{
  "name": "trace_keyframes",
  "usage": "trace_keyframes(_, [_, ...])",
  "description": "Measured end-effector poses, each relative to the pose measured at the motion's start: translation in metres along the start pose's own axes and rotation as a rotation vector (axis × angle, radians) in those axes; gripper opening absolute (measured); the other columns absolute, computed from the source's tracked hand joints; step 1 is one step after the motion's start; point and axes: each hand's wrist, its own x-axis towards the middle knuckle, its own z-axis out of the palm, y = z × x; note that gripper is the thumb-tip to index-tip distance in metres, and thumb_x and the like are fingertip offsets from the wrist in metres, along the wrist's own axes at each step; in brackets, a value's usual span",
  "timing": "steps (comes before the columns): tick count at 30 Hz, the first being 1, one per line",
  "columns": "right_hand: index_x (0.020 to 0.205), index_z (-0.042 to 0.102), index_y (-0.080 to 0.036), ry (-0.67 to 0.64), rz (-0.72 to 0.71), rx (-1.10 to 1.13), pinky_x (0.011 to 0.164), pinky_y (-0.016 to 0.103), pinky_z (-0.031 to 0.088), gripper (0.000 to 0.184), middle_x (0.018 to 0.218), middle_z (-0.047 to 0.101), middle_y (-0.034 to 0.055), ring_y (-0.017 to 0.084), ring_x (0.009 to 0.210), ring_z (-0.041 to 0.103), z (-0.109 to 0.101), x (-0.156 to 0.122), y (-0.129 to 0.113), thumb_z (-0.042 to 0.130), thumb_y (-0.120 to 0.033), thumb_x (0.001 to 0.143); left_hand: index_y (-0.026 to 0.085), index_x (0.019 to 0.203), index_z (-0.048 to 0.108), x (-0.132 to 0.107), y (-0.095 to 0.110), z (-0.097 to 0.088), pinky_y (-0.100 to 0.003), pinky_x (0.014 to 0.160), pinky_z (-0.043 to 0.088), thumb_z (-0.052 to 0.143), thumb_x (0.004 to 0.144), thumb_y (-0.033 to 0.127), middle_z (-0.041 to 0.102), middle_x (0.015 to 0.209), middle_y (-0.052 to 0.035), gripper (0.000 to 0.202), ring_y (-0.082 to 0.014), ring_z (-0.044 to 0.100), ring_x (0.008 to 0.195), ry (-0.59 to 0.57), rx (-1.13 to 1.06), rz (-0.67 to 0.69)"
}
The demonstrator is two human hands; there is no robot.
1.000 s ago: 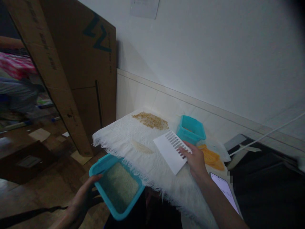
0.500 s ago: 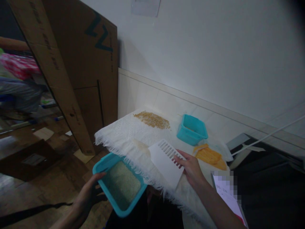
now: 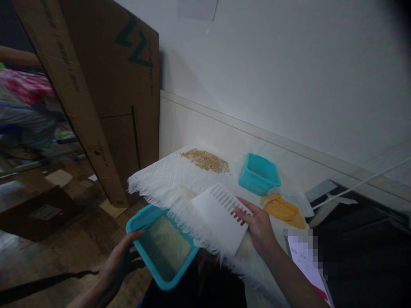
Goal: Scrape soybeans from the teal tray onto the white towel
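My left hand (image 3: 123,256) grips the left rim of a turquoise plastic bin (image 3: 167,284), thumb over the edge. Pale, rice-like grains (image 3: 170,241) lie inside it, and it sits below the fringed edge of a white tablecloth (image 3: 160,175). In my right hand (image 3: 257,222) is a thin white slotted plate (image 3: 215,218), fingers closed around its slotted right end. The plate lies low over the cloth near its front edge. By its left edge a thin patch of pale grains (image 3: 186,192) shows, partly hidden by the plate.
Farther back on the cloth are spread yellowish beans (image 3: 205,161). A second turquoise bin (image 3: 257,184) stands by the wall, with an orange cloth-like item (image 3: 282,209) beside it. A tall cardboard box (image 3: 122,94) rises at left. Beyond it, a person's arm (image 3: 19,56) shows.
The slotted plate has shifted a little left over the cloth, toward the pale grains, and lies flatter. My left hand and the bin are almost still.
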Motion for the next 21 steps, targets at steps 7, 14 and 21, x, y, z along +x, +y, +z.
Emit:
trace_keyframes(7, [0.105,0.09,-0.01,0.144,-0.009,0.013,0.053,0.029,0.044,0.064,0.061,0.076,0.0028,0.018,0.054,0.061,-0.001,0.033,-0.004,0.096,-0.039,0.047,0.018,0.116,0.073,-0.001,0.003,0.0,-0.037,0.067,0.059,0.079,0.082,0.061,0.079,0.086,-0.0064,0.055,-0.024,0.069,0.068,-0.013,-0.019,-0.01])
trace_keyframes(14, [0.105,0.091,-0.013,-0.022,0.03,-0.038,0.052,0.028,0.045,0.059,0.062,0.077,0.0034,0.018,0.055,0.062,0.01,0.003,-0.002,0.097,-0.042,0.054,0.018,0.114,0.071,-0.004,0.005,0.0,-0.038,0.069,0.059,0.079,0.084,0.058,0.079,0.092,-0.0068,0.051,-0.026,0.072,0.079,-0.003,-0.019,-0.001])
trace_keyframes(21, [0.11,0.092,-0.017,-0.179,0.054,-0.095,0.055,0.03,0.051,0.057,0.068,0.081,0.0055,0.021,0.057,0.067,0.021,-0.027,0.006,0.097,-0.047,0.062,0.019,0.11,0.074,-0.001,0.003,-0.003,-0.038,0.072,0.06,0.081,0.081,0.058,0.079,0.091,-0.0066,0.049,-0.0268,0.072,0.081,0.007,-0.025,-0.005])
